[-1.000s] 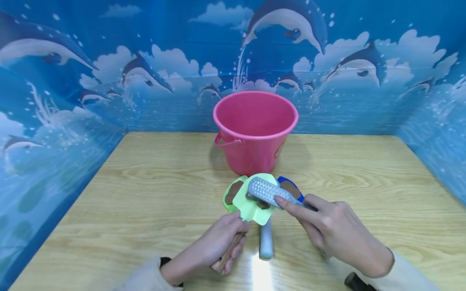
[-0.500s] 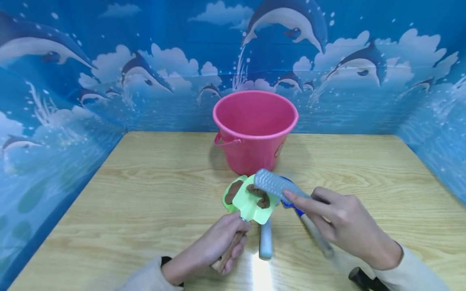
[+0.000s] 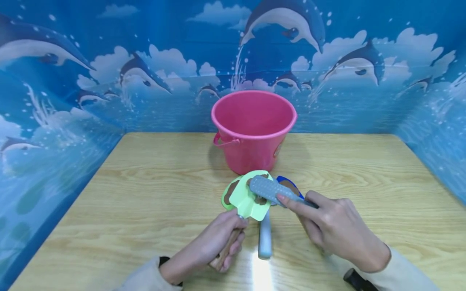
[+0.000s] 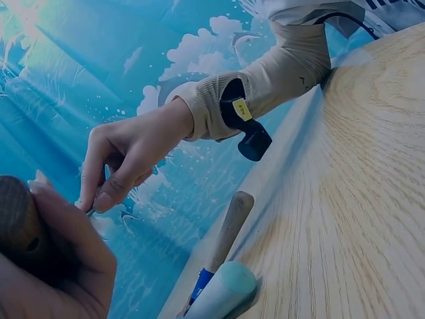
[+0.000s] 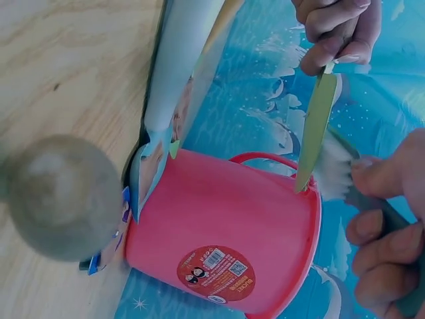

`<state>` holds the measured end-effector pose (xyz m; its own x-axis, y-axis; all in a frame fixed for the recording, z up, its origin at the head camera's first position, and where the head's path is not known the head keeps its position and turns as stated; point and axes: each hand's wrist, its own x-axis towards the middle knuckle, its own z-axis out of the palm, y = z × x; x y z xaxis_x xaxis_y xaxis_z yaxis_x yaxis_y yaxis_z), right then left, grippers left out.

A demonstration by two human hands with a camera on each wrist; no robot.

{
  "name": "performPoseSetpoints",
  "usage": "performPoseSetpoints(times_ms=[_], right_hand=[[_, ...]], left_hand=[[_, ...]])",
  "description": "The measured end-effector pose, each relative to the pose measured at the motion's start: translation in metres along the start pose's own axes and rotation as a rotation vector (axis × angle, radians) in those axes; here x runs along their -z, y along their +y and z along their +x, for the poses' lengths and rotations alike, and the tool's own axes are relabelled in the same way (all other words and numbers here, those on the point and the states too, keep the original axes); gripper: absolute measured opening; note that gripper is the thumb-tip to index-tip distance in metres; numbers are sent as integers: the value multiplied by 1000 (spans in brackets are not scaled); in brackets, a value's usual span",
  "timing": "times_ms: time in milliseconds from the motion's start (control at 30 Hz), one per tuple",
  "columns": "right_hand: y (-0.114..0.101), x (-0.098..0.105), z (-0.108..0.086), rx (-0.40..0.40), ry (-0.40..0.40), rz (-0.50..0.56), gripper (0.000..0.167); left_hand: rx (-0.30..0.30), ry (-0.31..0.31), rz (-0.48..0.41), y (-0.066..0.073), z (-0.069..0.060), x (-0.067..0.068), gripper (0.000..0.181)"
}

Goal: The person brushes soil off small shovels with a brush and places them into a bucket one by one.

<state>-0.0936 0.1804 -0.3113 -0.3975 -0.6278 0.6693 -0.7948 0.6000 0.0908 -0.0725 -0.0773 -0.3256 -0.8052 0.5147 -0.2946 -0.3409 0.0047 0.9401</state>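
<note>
My left hand (image 3: pixel 214 240) grips the wooden handle of a small light green shovel (image 3: pixel 240 198), its blade raised above the table. Brown, mud-like stuff (image 3: pixel 260 201) clings to the blade. In my right hand (image 3: pixel 335 230) is a grey-blue brush (image 3: pixel 267 188), the forefinger lying along its back. White bristles (image 5: pixel 334 169) face the blade in the right wrist view and seem to touch it; the brush hides part of the brown patch. The left wrist view shows the left fingers (image 4: pixel 83 249) wrapped round the handle.
Behind the hands stands a pink bucket (image 3: pixel 244 155) with its handle hanging left. Under the raised blade lie a green shovel (image 3: pixel 228 196) and a blue shovel (image 3: pixel 289 186), both with brown patches. A pale blue handle (image 3: pixel 265 238) points toward me on the wooden table (image 3: pixel 145 194).
The brush lifted up and right half a second ago, uncovering the brown patch, and is now back down over the blade. The light green shovel has shifted slightly up and left.
</note>
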Motion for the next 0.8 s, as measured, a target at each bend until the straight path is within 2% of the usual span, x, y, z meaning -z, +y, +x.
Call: performPoseSetpoints(times_ms=[133,233,367,533,700,800], right_hand=[[4,4,3,-37,28,46,44],[6,7,4,-61,47,139,41],[5,6,4,-31,19,223,37],[-5,-5,3,6,-65,237,36],[-9,-9,2,16,-58,235,36],[-6,-8,5,23,-37,311,35]], left_hand=[[2,-14,-22,0,-1,1,23],[-2,-18,-31,0,-1,2,24],[5,-19,-59,1,-1,3,23],[15,-61,-143,1,-2,5,22],[36,-96,-225,1,-3,8,20],[60,-82,-266,2,-4,11,16]])
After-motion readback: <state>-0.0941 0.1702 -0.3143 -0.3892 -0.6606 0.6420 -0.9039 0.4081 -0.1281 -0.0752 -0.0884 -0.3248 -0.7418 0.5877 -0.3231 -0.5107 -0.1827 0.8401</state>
